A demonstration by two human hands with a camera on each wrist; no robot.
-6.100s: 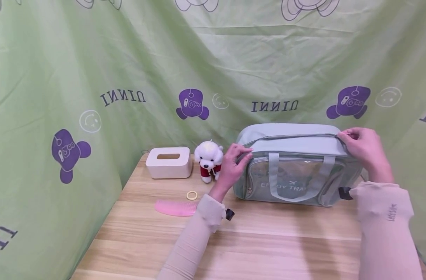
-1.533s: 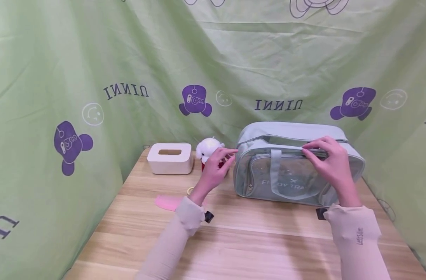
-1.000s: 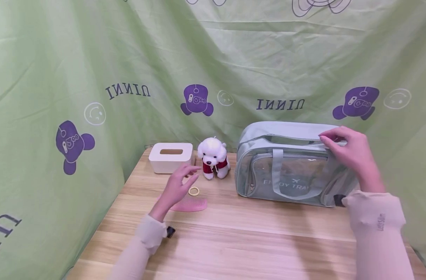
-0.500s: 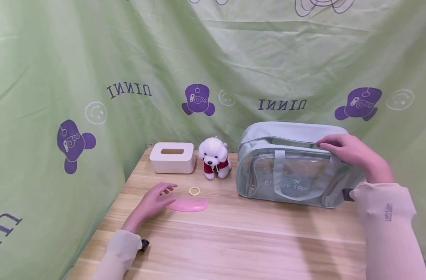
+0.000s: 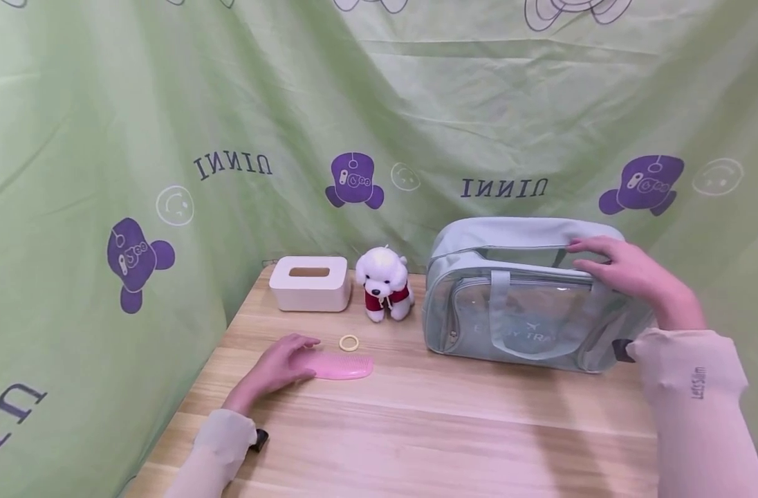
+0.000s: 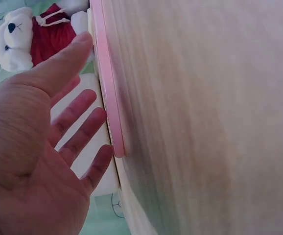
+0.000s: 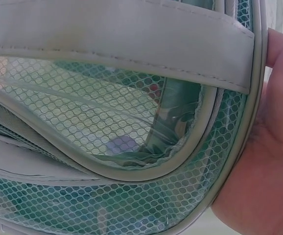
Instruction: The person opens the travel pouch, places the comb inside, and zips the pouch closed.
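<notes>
Pink comb [image 5: 343, 368] flat near tabletop's [image 5: 416, 436] left edge; left hand [image 5: 276, 366] at its end, fingers loosely spread, contact unclear. Right hand [image 5: 643, 273] wide, over green bag's [image 5: 531, 311] top opening, far edge, right side. 1 ring [image 5: 349, 350], 1 plush dog [image 5: 382, 273] beyond comb.

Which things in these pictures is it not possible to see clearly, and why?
Head: left end of the pink comb, partly hidden by the left hand.
Left wrist: the comb's other end, cut off by the top edge.
Right wrist: red spot behind the mesh of the bag, too small and blurred.
</notes>
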